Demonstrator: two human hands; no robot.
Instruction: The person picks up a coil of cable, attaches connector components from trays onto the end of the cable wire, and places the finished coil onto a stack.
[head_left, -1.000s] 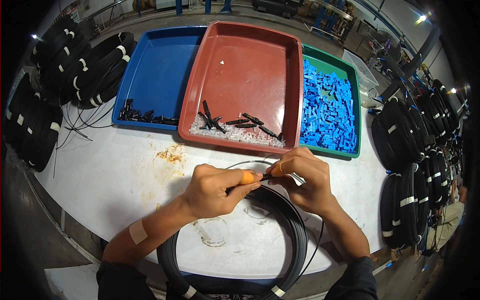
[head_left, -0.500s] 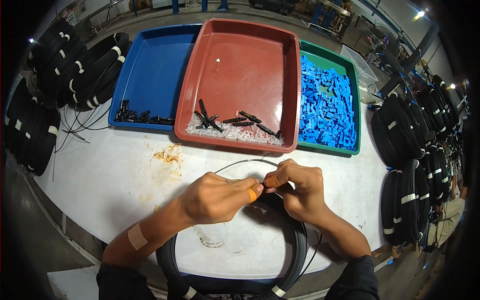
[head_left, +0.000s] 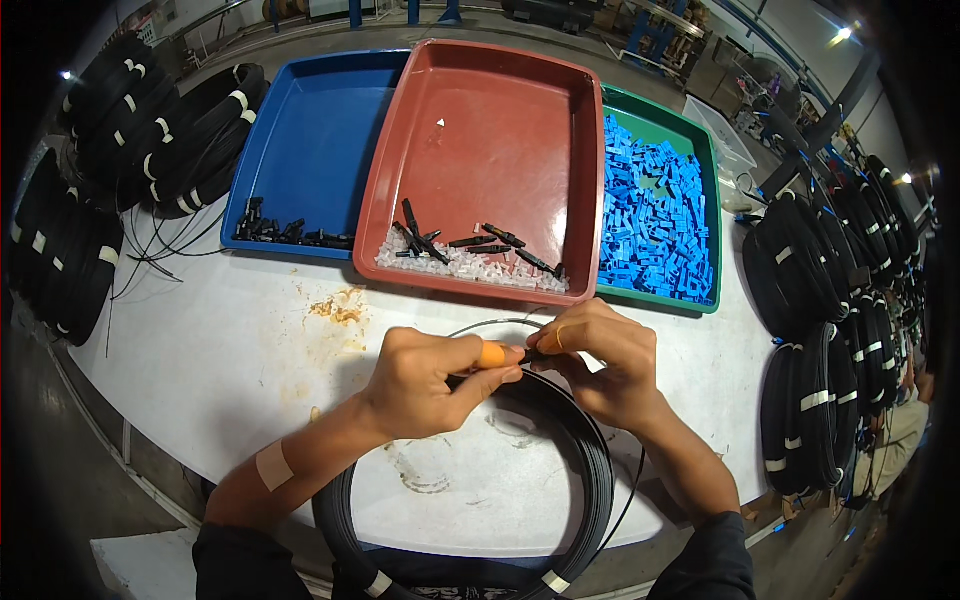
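Note:
A small black cable connector (head_left: 531, 356) is pinched between the fingertips of both hands; much of it is hidden. My left hand (head_left: 425, 382), with an orange wrap on one finger, closes thumb and finger on its left end. From the other side my right hand (head_left: 607, 362), also wearing an orange finger wrap, grips it. Below them a coil of black cable (head_left: 597, 470), banded with pale tape, rests on the white table (head_left: 250, 370) and reaches past its near edge. A thin loop of the cable arches just beyond my fingers.
Beyond my hands are a blue tray (head_left: 310, 120) with black parts, a red tray (head_left: 490, 130) with small clear pieces and several black connectors, and a green tray (head_left: 712, 200) full of blue clips. Coils of black cable (head_left: 200, 140) flank the table on both sides.
My left hand has rolled, so its thumb now lies below the index finger. My right hand has risen slightly, and more of the black connector shows between the fingertips.

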